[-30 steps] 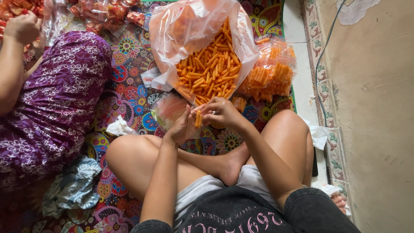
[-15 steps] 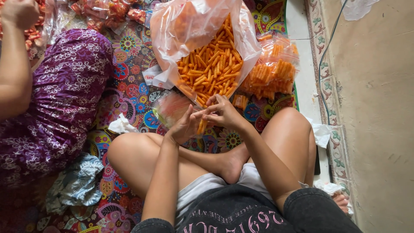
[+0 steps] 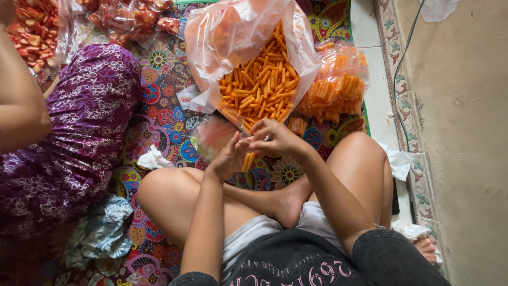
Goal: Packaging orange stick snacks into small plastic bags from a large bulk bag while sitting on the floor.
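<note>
left hand (image 3: 228, 159): centre frame, fingers curled around a small clear bag (image 3: 214, 136); right hand (image 3: 275, 139): pinching orange snack sticks (image 3: 247, 160); large open bag (image 3: 254, 85): upper centre

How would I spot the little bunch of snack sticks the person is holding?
Start at the big open clear plastic bag of loose orange snack sticks on the patterned floor mat. Just below its mouth, the left hand and right hand meet; the small bunch of orange sticks hangs between them, alone held off the mat.
</note>
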